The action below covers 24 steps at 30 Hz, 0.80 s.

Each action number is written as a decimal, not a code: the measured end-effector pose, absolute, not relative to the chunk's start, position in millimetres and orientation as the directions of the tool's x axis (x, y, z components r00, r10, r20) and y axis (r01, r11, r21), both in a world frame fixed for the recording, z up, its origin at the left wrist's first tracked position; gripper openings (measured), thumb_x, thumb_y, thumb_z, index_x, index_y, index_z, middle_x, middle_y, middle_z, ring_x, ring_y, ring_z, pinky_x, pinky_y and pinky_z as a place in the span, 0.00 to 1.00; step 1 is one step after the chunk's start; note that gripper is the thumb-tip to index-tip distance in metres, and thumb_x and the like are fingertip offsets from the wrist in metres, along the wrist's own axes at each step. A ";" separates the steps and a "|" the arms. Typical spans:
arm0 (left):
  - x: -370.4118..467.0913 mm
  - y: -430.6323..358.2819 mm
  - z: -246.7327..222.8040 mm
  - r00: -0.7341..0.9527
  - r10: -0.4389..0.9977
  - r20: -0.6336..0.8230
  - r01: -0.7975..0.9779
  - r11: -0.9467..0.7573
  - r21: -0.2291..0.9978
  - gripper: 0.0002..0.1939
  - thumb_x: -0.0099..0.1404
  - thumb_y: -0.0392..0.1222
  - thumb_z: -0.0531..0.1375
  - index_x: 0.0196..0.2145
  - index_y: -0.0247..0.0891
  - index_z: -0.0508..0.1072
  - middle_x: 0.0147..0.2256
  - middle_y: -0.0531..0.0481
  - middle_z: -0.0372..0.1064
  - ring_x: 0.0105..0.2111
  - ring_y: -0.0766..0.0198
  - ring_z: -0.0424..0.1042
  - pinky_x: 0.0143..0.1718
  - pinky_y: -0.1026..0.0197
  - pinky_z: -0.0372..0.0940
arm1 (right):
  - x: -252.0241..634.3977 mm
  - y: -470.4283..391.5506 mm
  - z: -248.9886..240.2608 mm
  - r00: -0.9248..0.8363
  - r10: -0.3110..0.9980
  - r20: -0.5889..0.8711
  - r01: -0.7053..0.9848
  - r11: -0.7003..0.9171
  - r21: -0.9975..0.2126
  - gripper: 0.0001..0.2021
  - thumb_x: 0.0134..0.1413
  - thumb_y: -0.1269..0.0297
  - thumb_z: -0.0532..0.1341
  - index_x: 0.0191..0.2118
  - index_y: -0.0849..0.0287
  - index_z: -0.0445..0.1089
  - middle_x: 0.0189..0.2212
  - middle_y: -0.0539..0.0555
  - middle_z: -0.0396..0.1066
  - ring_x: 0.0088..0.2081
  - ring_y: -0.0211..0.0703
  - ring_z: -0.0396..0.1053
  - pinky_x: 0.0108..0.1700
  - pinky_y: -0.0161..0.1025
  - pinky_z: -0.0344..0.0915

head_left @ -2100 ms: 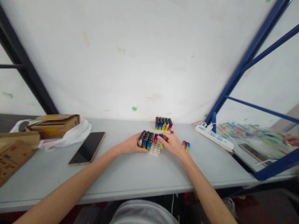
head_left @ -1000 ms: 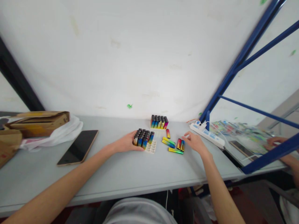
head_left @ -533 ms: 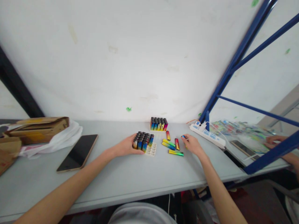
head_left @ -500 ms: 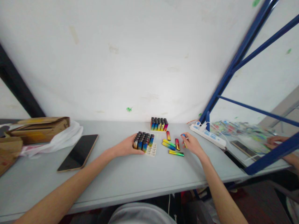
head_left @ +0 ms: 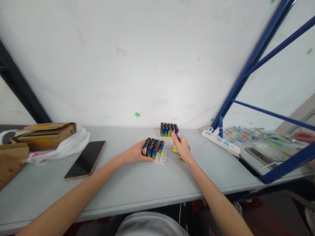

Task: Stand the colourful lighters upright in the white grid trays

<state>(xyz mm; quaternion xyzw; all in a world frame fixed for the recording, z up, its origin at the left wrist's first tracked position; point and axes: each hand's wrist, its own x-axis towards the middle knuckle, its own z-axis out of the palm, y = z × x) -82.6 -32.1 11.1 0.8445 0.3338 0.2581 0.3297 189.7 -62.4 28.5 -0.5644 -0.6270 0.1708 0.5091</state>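
Note:
My left hand (head_left: 135, 153) is wrapped round the left side of a block of upright lighters (head_left: 150, 149), coloured blue and yellow with black tops. These stand in a white tray (head_left: 161, 157) whose right part shows bare holes. My right hand (head_left: 181, 145) pinches a blue lighter (head_left: 177, 137), to the right of the tray and above the table. Loose yellow lighters (head_left: 175, 150) lie under and beside that hand, partly hidden by it. Behind, near the wall, a second group of upright lighters (head_left: 168, 130) stands in rows.
A dark phone (head_left: 85, 159), a white plastic bag (head_left: 71, 141) and cardboard boxes (head_left: 49, 136) lie on the left. At right are a power strip (head_left: 221, 143), a blue metal frame (head_left: 246, 70) and another person's hand (head_left: 304, 137).
My right hand has moved left with its lighter, from the right of the loose lighters to over them. My left hand keeps its hold on the block. The view has shifted slightly.

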 end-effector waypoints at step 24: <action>-82.2 -32.5 13.3 0.646 0.733 0.213 0.407 -0.567 0.716 0.40 0.53 0.57 0.75 0.58 0.38 0.69 0.56 0.45 0.74 0.56 0.47 0.72 0.62 0.52 0.65 | 184.3 -75.1 16.6 0.167 0.860 0.482 0.640 0.277 -0.717 0.21 0.59 0.46 0.52 0.20 0.53 0.56 0.18 0.49 0.59 0.24 0.42 0.61 0.28 0.38 0.52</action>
